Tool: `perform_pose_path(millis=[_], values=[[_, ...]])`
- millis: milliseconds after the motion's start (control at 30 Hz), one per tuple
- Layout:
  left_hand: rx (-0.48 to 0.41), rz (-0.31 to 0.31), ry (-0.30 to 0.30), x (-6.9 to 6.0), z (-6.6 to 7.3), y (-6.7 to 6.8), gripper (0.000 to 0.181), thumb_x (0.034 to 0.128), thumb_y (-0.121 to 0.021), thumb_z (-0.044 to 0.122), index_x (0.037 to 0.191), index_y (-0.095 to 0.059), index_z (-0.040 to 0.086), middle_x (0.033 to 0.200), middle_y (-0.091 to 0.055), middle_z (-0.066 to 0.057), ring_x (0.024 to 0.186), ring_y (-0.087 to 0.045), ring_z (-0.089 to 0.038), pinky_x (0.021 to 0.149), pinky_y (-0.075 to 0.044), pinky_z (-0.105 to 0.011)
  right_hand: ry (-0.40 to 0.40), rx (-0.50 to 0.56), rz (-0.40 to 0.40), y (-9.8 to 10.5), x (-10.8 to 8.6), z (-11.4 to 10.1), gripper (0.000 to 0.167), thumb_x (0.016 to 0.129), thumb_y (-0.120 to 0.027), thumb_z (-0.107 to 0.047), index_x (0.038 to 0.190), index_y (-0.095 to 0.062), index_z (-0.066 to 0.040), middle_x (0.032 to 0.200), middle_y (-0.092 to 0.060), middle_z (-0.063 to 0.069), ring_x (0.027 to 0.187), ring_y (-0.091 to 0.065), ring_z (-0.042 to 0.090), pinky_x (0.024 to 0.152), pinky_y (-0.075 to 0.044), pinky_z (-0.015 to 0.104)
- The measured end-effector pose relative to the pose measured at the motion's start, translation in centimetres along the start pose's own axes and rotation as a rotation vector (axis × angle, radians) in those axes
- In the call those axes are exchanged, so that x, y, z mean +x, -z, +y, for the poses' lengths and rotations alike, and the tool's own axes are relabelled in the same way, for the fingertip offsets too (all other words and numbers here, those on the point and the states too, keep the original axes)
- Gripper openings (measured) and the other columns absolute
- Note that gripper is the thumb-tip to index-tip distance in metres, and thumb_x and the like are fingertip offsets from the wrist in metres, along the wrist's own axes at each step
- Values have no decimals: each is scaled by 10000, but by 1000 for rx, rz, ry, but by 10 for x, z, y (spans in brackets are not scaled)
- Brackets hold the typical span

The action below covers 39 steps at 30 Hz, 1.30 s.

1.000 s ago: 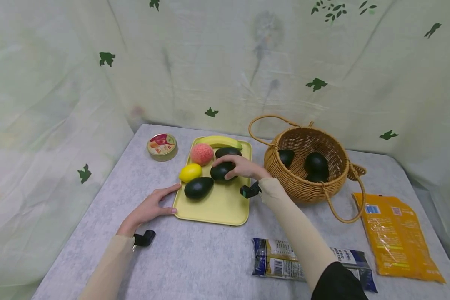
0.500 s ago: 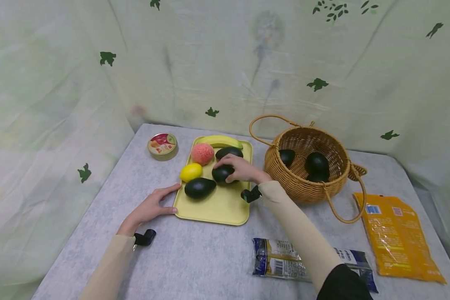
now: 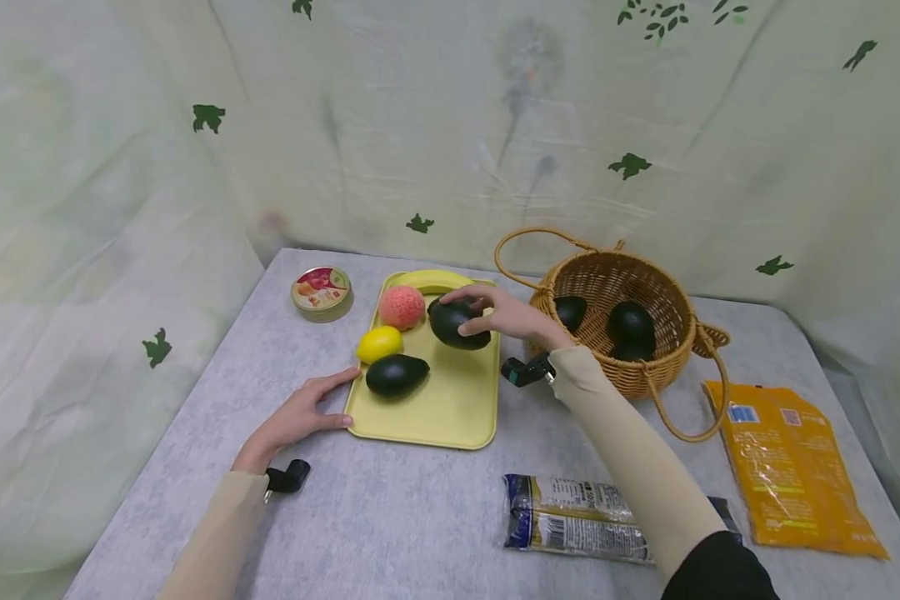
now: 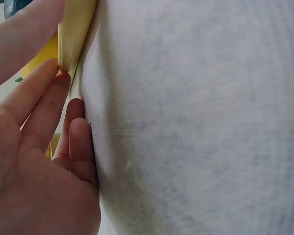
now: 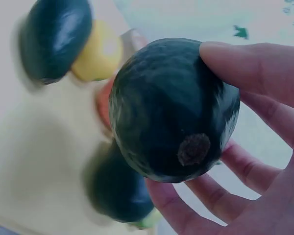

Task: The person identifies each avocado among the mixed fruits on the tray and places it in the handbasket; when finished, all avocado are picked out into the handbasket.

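Right now, your right grip (image 3: 512,314) is curled round one avocado (image 3: 450,327) over the tray (image 3: 450,421); your left grip (image 3: 300,417), fingers extended, touches the tray's left edge. Holding that smooth, rounded fruit too loosely could let it slip, and swinging low could knock its neighbours. On the tray, count two more avocados (image 3: 397,376) (image 5: 122,188), one lemon (image 3: 379,344), one pink fruit (image 3: 402,308), one banana (image 3: 431,279); right of it, one basket (image 3: 641,381) containing at least two avocados.
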<state>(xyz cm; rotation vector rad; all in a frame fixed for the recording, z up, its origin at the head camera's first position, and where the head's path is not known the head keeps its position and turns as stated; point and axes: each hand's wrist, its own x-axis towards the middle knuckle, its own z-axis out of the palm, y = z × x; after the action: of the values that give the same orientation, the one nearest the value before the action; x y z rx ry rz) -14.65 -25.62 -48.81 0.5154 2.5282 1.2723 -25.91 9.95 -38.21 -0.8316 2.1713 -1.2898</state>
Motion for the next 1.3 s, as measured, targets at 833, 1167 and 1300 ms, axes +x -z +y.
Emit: perform_pose_path(millis=[833,1167,1300], values=[[-4,7,-4,-2,0,0,755,810,-777,215,1445,-412,32,1480,-373,-171,1338,-278,-400,1060,-233,-601,-87,102,191,110,-102,-5,494,926,-643,-157,1398,-498,-158,1360,-460,68,1176,-485,242,876,-483,332],[0,5,13,-1,-1,0,760,809,-778,228,1449,-411,46,1482,-375,-160,1317,-297,-388,1057,-247,-597,-75,210,266,138,-147,24,463,980,-517,-55,1434,-439,-105,1390,-391,49,1057,-511,172,724,-505,285],[-3,0,22,0,0,0,763,809,-777,232,1452,-408,50,1485,-373,-153,1314,-301,-382,1059,-250,-591,-96,223,285,144,-159,30,450,982,-506,-44,1423,-451,-116,1361,-412,38,1071,-541,151,780,-520,276]])
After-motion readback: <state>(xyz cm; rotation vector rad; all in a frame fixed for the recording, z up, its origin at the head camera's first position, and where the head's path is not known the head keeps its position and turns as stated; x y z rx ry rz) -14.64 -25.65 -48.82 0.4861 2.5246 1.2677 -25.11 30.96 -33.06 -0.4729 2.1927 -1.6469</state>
